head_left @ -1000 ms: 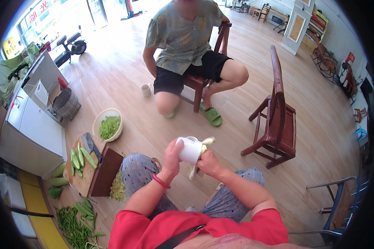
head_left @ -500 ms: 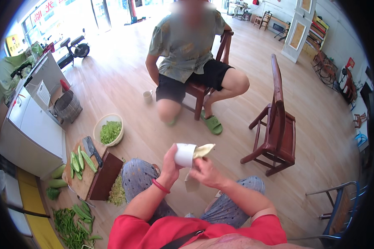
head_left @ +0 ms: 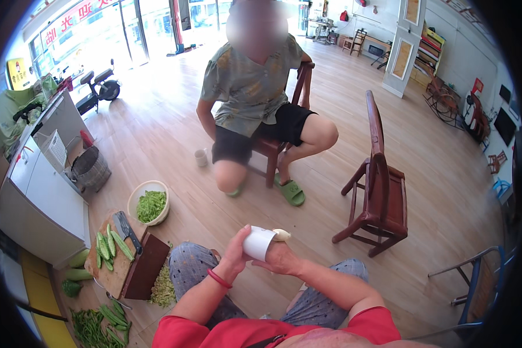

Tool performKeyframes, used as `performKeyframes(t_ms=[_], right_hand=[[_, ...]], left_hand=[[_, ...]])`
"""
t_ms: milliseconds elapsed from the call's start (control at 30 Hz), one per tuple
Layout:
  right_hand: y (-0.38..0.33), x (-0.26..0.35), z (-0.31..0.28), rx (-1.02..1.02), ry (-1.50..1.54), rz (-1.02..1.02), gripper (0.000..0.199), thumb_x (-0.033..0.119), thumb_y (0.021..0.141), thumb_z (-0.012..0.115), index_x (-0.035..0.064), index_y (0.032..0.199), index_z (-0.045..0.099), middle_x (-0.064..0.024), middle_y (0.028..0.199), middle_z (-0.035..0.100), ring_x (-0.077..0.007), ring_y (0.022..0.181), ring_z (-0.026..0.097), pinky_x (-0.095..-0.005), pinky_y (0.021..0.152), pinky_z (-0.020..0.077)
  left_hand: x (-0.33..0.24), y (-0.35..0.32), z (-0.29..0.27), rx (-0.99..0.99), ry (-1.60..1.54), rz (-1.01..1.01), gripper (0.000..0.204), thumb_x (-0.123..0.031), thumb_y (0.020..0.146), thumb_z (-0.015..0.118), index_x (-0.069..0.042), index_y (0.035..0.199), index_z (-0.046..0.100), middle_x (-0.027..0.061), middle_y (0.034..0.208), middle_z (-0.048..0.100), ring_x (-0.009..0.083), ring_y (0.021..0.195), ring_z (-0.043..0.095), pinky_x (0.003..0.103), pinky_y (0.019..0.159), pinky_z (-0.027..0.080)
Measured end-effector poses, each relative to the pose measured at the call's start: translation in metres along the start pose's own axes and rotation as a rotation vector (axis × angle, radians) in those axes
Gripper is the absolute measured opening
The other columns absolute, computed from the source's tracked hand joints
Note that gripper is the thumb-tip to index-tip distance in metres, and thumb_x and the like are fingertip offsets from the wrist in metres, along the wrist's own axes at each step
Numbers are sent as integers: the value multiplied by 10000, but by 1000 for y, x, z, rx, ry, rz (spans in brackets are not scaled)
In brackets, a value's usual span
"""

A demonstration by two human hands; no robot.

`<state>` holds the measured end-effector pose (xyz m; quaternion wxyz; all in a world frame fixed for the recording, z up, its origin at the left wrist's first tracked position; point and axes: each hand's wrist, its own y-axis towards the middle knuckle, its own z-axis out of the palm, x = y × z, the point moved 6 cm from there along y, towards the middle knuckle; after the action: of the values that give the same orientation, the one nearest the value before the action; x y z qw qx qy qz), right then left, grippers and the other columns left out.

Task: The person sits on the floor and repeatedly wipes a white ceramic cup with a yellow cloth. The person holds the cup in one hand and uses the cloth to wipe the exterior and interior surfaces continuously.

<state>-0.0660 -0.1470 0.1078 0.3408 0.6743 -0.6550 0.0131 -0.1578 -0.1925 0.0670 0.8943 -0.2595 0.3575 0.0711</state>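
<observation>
Fingers (head_left: 238, 246) of left hand (head_left: 236, 258) curled around white cup (head_left: 258, 242) at lower centre; right hand (head_left: 281, 259) closed beneath, pinching pale peeled piece (head_left: 282, 234) at its rim. Down left: cutting board (head_left: 113, 272) with cleaver (head_left: 123, 227) and halved green pods (head_left: 106, 246), bowl of shreds (head_left: 149, 202) filled, heap of whole pods (head_left: 93, 325) untouched. Roughly midway, at a guess.

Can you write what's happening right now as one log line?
left hand: holding white cup | right hand: on cup, with pale object | nearby: cutting board, cleaver
</observation>
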Motion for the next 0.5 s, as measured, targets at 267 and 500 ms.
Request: performKeyframes(t_ms=[267,500], right_hand=[[-12,-11,16,-87,246,251,569,156,718,716,68,1229,483,-154,1228,503,-337,1158,465,-407,975,372],[-20,-62,49,115,778,528,371,140,784,667,51,1129,565,-98,980,621,-198,917,607,-323,792,476]], left_hand=[[1,4,-1,101,41,222,388,-346,875,492,-12,1063,549,120,1013,610,211,938,584,342,855,451],[-7,32,-6,86,170,527,537,-405,803,555,14,1135,502,115,1001,593,189,906,578,309,839,451]])
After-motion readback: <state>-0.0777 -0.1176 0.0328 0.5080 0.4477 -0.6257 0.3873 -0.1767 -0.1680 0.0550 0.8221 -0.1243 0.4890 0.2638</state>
